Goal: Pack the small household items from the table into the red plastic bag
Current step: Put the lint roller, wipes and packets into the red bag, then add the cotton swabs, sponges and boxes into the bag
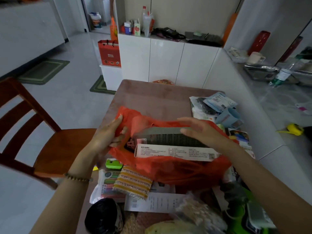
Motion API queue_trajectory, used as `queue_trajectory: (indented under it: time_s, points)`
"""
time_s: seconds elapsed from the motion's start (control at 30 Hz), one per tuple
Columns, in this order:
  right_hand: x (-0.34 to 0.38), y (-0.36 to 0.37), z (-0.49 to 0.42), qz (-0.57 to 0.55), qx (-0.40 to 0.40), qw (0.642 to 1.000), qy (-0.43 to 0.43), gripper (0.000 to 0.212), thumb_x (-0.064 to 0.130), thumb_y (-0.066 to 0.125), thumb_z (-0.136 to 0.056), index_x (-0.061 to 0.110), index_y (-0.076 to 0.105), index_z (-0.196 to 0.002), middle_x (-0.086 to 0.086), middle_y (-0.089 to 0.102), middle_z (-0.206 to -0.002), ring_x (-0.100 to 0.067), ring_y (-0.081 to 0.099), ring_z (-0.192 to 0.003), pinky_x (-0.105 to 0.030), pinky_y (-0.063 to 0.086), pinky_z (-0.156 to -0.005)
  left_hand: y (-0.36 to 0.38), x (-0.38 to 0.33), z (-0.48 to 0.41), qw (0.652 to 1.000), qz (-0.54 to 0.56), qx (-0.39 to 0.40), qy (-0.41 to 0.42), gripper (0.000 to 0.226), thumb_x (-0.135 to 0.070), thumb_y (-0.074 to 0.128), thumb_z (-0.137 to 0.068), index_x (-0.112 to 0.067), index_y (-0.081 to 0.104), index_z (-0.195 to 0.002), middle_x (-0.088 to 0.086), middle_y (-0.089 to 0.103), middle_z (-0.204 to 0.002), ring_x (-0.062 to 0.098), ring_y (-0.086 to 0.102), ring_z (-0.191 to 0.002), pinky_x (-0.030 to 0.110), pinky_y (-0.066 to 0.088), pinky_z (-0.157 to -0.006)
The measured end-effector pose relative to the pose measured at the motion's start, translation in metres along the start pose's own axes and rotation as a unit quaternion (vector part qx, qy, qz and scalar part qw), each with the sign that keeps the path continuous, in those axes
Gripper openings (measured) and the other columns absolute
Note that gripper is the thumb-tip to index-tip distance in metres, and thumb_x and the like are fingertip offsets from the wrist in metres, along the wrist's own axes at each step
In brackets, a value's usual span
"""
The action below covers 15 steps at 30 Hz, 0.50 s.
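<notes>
The red plastic bag (pixel 177 168) lies open in the middle of the table (pixel 152 95). Inside it sit a grey perforated box (pixel 167 137) and a long white printed carton (pixel 175 152). My left hand (pixel 109 135) grips the bag's left edge and holds the mouth apart. My right hand (pixel 202 130) hovers flat over the grey box, fingers spread, holding nothing. In front of the bag lie a green tape dispenser (pixel 114 163), yellow scouring pads (pixel 133 182), a pack of coloured pens (pixel 106 184) and a black roll (pixel 104 217).
More packets and a blue cup (pixel 231 118) lie at the table's right side. A wooden chair (pixel 42 135) stands at the left. White cabinets (pixel 168 59) stand behind the table. A counter with trays (pixel 263 71) runs along the right.
</notes>
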State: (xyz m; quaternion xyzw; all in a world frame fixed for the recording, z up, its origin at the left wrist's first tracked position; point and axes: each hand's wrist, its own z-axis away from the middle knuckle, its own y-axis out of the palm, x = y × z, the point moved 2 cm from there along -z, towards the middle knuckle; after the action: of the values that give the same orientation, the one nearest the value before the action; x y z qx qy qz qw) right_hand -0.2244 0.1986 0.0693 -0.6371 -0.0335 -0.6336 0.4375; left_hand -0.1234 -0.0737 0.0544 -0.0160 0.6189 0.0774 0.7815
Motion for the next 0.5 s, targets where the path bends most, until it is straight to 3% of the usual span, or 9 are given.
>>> queue_trajectory:
  time_s: [0.1, 0.17, 0.27, 0.37, 0.43, 0.5]
  points:
    - [-0.009, 0.010, 0.048, -0.167, -0.035, 0.985, -0.021, 0.035, 0.022, 0.067, -0.077, 0.020, 0.061, -0.112, 0.012, 0.070, -0.111, -0.005, 0.063, -0.108, -0.020, 0.051, -0.088, 0.009, 0.013, 0.009, 1.000, -0.008, 0.010, 0.004, 0.048, -0.044, 0.029, -0.099, -0.013, 0.043, -0.065, -0.007, 0.025, -0.043, 0.004, 0.016, -0.034, 0.014, 0.014, -0.032]
    - [-0.030, 0.025, 0.081, -0.199, -0.012, 0.980, 0.008, 0.033, 0.019, 0.074, -0.077, 0.013, 0.064, -0.108, 0.001, 0.072, -0.109, -0.013, 0.066, -0.104, -0.022, 0.053, -0.086, 0.014, 0.023, 0.014, 1.000, -0.004, 0.020, -0.005, 0.047, -0.043, 0.029, -0.099, -0.013, 0.045, -0.066, -0.009, 0.030, -0.042, 0.003, 0.017, -0.034, 0.013, 0.014, -0.031]
    - [-0.076, 0.054, 0.117, -0.170, 0.059, 0.978, 0.106, 0.052, 0.043, 0.081, -0.064, 0.015, 0.068, -0.106, 0.002, 0.072, -0.108, -0.010, 0.065, -0.106, -0.018, 0.051, -0.082, 0.018, 0.038, 0.021, 0.999, 0.016, 0.038, -0.026, 0.044, -0.042, 0.029, -0.099, -0.013, 0.048, -0.071, -0.009, 0.039, -0.046, 0.002, 0.020, -0.035, 0.014, 0.015, -0.033]
    - [-0.122, 0.073, 0.134, -0.120, 0.045, 0.978, 0.164, 0.061, 0.047, 0.080, -0.064, 0.019, 0.062, -0.115, 0.006, 0.064, -0.119, -0.001, 0.060, -0.110, -0.016, 0.050, -0.087, 0.021, 0.048, 0.027, 0.998, 0.020, 0.038, -0.041, 0.043, -0.044, 0.030, -0.098, -0.014, 0.048, -0.073, -0.002, 0.036, -0.051, 0.004, 0.022, -0.036, 0.014, 0.018, -0.033]
    - [-0.139, 0.081, 0.140, -0.042, 0.049, 0.981, 0.181, 0.059, 0.038, 0.077, -0.073, 0.020, 0.055, -0.124, 0.009, 0.053, -0.126, 0.002, 0.054, -0.111, -0.014, 0.046, -0.095, 0.024, 0.051, 0.029, 0.998, 0.023, 0.036, -0.041, 0.044, -0.043, 0.030, -0.098, -0.013, 0.047, -0.071, 0.001, 0.032, -0.052, 0.004, 0.021, -0.035, 0.016, 0.016, -0.033]
    - [-0.153, 0.090, 0.143, 0.009, 0.059, 0.979, 0.196, 0.061, 0.029, 0.073, -0.080, 0.018, 0.046, -0.133, 0.009, 0.045, -0.126, -0.002, 0.047, -0.112, -0.004, 0.042, -0.087, 0.027, 0.052, 0.032, 0.998, 0.026, 0.038, -0.042, 0.046, -0.043, 0.031, -0.098, -0.014, 0.048, -0.069, 0.001, 0.029, -0.051, 0.004, 0.020, -0.035, 0.016, 0.015, -0.033]
